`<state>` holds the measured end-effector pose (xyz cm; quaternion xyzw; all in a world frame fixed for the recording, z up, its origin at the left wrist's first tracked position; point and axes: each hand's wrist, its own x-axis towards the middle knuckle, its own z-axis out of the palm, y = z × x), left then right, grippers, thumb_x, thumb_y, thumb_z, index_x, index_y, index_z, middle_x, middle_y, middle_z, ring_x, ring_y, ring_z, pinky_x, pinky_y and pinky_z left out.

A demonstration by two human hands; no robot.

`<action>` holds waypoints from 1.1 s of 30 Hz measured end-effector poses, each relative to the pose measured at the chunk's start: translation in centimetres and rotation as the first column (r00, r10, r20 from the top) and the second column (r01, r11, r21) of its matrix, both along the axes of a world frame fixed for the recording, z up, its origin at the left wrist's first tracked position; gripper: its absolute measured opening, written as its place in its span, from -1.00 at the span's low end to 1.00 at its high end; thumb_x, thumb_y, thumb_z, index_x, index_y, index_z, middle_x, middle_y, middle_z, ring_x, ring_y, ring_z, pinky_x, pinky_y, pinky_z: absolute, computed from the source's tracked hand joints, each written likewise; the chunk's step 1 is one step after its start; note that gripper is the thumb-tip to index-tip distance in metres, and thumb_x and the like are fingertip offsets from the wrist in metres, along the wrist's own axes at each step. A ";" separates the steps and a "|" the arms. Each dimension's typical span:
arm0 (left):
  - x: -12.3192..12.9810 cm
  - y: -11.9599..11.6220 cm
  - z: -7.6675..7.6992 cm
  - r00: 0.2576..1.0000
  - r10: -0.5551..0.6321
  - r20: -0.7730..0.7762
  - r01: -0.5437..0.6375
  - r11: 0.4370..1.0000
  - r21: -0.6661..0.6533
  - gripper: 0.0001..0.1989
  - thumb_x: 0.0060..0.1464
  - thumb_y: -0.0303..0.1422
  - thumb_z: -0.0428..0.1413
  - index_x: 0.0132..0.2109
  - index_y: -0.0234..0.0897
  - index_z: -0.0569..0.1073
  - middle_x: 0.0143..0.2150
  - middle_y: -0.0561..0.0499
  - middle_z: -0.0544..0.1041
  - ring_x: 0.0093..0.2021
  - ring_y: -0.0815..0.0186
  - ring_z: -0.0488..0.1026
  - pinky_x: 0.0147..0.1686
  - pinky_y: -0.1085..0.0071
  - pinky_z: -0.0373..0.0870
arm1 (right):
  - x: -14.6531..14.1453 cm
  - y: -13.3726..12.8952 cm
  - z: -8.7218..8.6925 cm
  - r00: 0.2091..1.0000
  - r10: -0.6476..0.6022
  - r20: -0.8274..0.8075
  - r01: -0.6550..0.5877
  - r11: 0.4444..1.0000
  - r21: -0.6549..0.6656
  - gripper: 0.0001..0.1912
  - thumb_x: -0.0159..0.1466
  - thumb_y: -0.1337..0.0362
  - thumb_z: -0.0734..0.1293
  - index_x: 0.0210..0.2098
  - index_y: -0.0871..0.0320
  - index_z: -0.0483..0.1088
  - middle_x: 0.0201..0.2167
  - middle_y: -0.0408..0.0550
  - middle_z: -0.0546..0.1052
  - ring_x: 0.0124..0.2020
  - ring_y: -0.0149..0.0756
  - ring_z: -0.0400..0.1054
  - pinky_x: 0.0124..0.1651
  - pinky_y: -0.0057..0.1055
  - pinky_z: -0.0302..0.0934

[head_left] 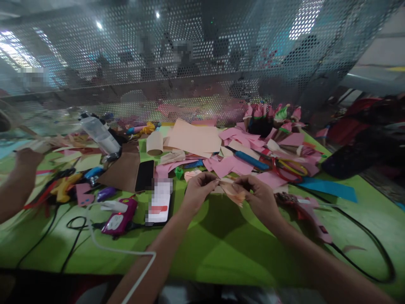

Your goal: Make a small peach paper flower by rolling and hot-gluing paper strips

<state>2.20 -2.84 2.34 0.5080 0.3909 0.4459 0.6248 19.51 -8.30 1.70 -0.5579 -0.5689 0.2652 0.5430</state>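
Above the green table (221, 249), a small piece of folded peach paper (234, 193) hangs between my hands. My left hand (200, 191) pinches its left end between thumb and fingers. On the other side, my right hand (257, 196) has its fingers closed on the paper's upper right part. The fingertips of both hands are close together. Just behind them lie pink paper pieces (223, 166) and a large peach sheet (193, 137).
Scissors (287, 169), a blue-handled tool (251, 160) and a pink glue gun (316, 219) lie at right. Two phones (144, 176), a magenta power bank (119, 217) with cables and a bottle (100, 135) are at left. Another person's arm (19, 181) reaches in at far left.
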 end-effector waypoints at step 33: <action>0.0 0.0 -0.7 0.999 -0.031 -0.036 0.031 0.999 0.007 -0.77 -0.16 -0.31 0.34 -0.35 -0.32 0.52 -0.42 0.06 0.51 -0.48 0.49 0.32 -0.47 0.53 0.22 | 0.0 0.1 0.0 0.999 -0.011 0.041 0.010 1.000 0.025 -0.86 0.15 0.18 0.37 -0.44 0.11 0.47 -0.47 -0.08 0.55 -0.40 -0.23 0.38 -0.30 -0.34 0.23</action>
